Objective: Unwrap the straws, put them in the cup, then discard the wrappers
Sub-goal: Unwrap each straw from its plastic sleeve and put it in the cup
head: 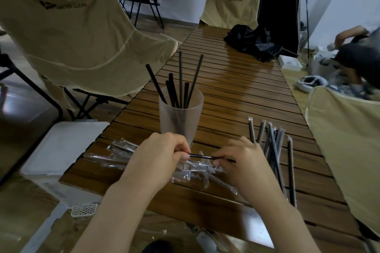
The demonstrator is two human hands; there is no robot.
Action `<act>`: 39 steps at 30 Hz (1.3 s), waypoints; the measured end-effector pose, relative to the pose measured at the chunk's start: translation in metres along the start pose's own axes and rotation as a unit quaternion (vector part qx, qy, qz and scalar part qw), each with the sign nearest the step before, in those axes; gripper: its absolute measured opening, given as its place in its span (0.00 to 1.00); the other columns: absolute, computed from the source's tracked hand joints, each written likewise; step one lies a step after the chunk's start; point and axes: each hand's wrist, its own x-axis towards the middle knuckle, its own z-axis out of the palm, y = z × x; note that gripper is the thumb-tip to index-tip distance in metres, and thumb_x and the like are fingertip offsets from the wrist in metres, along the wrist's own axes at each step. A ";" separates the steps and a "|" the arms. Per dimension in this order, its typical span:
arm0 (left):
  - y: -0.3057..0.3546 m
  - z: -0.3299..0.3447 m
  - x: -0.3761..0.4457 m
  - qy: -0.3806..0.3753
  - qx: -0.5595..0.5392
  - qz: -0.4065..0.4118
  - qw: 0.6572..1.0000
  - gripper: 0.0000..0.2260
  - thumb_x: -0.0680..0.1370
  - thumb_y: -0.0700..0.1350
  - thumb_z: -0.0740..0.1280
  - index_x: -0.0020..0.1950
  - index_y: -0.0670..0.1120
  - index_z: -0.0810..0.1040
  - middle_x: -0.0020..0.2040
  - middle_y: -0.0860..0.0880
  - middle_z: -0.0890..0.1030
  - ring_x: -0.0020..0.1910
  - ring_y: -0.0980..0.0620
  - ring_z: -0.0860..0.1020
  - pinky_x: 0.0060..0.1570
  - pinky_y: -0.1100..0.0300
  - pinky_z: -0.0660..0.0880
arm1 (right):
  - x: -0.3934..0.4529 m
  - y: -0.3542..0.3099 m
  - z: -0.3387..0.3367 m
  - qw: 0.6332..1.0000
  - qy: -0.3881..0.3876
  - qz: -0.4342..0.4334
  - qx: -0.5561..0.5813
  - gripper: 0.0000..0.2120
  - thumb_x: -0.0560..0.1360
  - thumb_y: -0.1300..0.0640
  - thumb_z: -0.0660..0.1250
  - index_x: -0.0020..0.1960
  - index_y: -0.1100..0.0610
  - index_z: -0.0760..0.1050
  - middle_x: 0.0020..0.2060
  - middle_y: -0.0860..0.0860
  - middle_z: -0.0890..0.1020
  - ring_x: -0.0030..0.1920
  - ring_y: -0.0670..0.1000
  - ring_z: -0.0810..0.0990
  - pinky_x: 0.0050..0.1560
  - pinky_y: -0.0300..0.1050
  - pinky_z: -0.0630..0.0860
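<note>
From the head view, both hands work one black straw [200,156] just near of the cup [181,117]: the left hand [162,153] pinches one end, the right hand [238,158] pinches the other. It looks like the unwrapping step, mid-pull. Next, I'd say, the bare straw goes up into the cup. Empty wrappers [123,155] lie at the left, wrapped straws [273,146] at the right. Whether film clings to this straw is hard to tell; the fingertips hide its ends.

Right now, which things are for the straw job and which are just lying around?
For the job: the straw held by the left hand and right hand, cup, wrapped straws, empty wrappers.
Just lying about: black bag, white box, white bin.
</note>
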 end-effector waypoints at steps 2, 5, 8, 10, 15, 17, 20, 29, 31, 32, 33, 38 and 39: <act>-0.004 -0.003 0.000 0.002 0.000 -0.006 1.000 0.04 0.78 0.50 0.67 0.50 0.56 0.81 0.45 0.58 0.82 0.46 0.62 0.78 0.51 0.60 0.77 | -0.001 0.003 0.000 1.000 -0.002 0.004 0.015 0.06 0.68 0.57 0.76 0.42 0.47 0.83 0.36 0.40 0.79 0.41 0.48 0.74 0.43 0.55 0.75; -0.013 -0.011 -0.004 0.007 0.005 -0.023 1.000 0.03 0.77 0.50 0.68 0.49 0.57 0.80 0.45 0.59 0.81 0.46 0.63 0.78 0.51 0.61 0.77 | -0.002 0.009 0.000 0.999 -0.008 0.012 0.036 0.06 0.69 0.58 0.75 0.41 0.47 0.82 0.36 0.39 0.79 0.42 0.47 0.75 0.45 0.56 0.76; -0.022 -0.020 -0.009 0.024 0.015 -0.034 0.999 0.03 0.77 0.50 0.68 0.49 0.58 0.80 0.45 0.60 0.81 0.46 0.63 0.78 0.50 0.61 0.76 | -0.002 0.013 -0.002 0.999 -0.010 0.024 0.044 0.07 0.69 0.59 0.74 0.42 0.47 0.82 0.38 0.40 0.80 0.43 0.47 0.76 0.46 0.57 0.76; -0.027 -0.025 -0.011 0.034 0.021 -0.041 0.998 0.03 0.77 0.50 0.68 0.48 0.58 0.80 0.45 0.60 0.81 0.46 0.63 0.77 0.47 0.64 0.73 | -0.003 0.014 -0.002 0.998 -0.011 0.030 0.046 0.06 0.69 0.59 0.74 0.42 0.47 0.82 0.38 0.40 0.79 0.44 0.48 0.76 0.47 0.56 0.76; -0.027 -0.026 -0.014 0.001 0.034 -0.029 0.999 0.04 0.77 0.50 0.68 0.50 0.60 0.78 0.45 0.61 0.80 0.47 0.64 0.77 0.50 0.63 0.74 | -0.001 0.007 0.002 0.998 -0.004 0.027 0.052 0.07 0.69 0.60 0.74 0.41 0.48 0.82 0.36 0.39 0.77 0.42 0.48 0.75 0.47 0.57 0.75; -0.020 -0.020 -0.012 -0.036 0.010 -0.016 0.999 0.05 0.78 0.49 0.67 0.50 0.60 0.78 0.43 0.61 0.79 0.45 0.64 0.77 0.46 0.66 0.72 | -0.001 0.003 0.003 0.998 -0.007 0.021 0.055 0.06 0.70 0.59 0.74 0.42 0.48 0.82 0.37 0.39 0.77 0.43 0.47 0.74 0.47 0.56 0.75; -0.018 -0.018 -0.008 -0.041 0.027 -0.011 0.999 0.04 0.78 0.51 0.66 0.50 0.60 0.79 0.42 0.60 0.80 0.43 0.63 0.77 0.46 0.64 0.75 | -0.001 0.001 0.004 0.999 -0.011 0.015 0.050 0.05 0.71 0.58 0.73 0.43 0.48 0.82 0.37 0.39 0.77 0.43 0.47 0.74 0.48 0.55 0.75; -0.038 -0.037 -0.015 0.059 0.081 -0.040 0.994 0.04 0.77 0.52 0.67 0.48 0.60 0.81 0.44 0.60 0.81 0.46 0.63 0.76 0.48 0.60 0.73 | -0.004 0.002 0.005 0.993 -0.064 0.087 0.038 0.06 0.74 0.57 0.69 0.44 0.46 0.79 0.39 0.38 0.76 0.46 0.44 0.74 0.55 0.53 0.74; -0.041 -0.037 -0.014 0.059 0.047 -0.040 0.996 0.04 0.77 0.51 0.68 0.48 0.60 0.81 0.43 0.61 0.81 0.45 0.63 0.76 0.46 0.62 0.72 | -0.004 -0.001 0.008 0.989 -0.088 0.103 0.059 0.08 0.74 0.57 0.69 0.50 0.46 0.79 0.42 0.39 0.78 0.49 0.43 0.75 0.58 0.51 0.73; -0.041 -0.036 -0.014 0.056 0.028 -0.036 0.997 0.04 0.77 0.51 0.68 0.48 0.60 0.81 0.43 0.61 0.81 0.45 0.63 0.77 0.46 0.61 0.73 | -0.004 -0.003 0.011 0.986 -0.095 0.113 0.081 0.12 0.73 0.57 0.70 0.55 0.47 0.78 0.45 0.39 0.79 0.51 0.43 0.77 0.60 0.51 0.73; -0.041 -0.036 -0.013 0.053 0.011 -0.030 0.998 0.04 0.77 0.51 0.68 0.47 0.60 0.81 0.43 0.62 0.81 0.45 0.63 0.77 0.46 0.61 0.74 | -0.004 -0.006 0.012 0.982 -0.099 0.125 0.104 0.15 0.72 0.56 0.71 0.58 0.47 0.76 0.48 0.40 0.79 0.53 0.43 0.77 0.60 0.49 0.74; -0.027 -0.029 -0.011 0.035 -0.036 0.020 0.999 0.05 0.77 0.50 0.67 0.47 0.60 0.80 0.41 0.62 0.81 0.44 0.66 0.78 0.43 0.67 0.72 | 0.003 -0.026 0.003 0.932 -0.068 0.191 0.301 0.09 0.71 0.54 0.72 0.49 0.46 0.77 0.39 0.44 0.82 0.41 0.40 0.80 0.39 0.33 0.73; -0.024 -0.028 -0.010 0.034 -0.041 0.029 0.998 0.05 0.78 0.50 0.66 0.48 0.60 0.80 0.41 0.62 0.81 0.44 0.66 0.77 0.42 0.69 0.71 | 0.003 -0.030 0.001 0.907 -0.052 0.201 0.368 0.08 0.72 0.56 0.72 0.49 0.46 0.78 0.38 0.45 0.83 0.40 0.40 0.81 0.39 0.34 0.75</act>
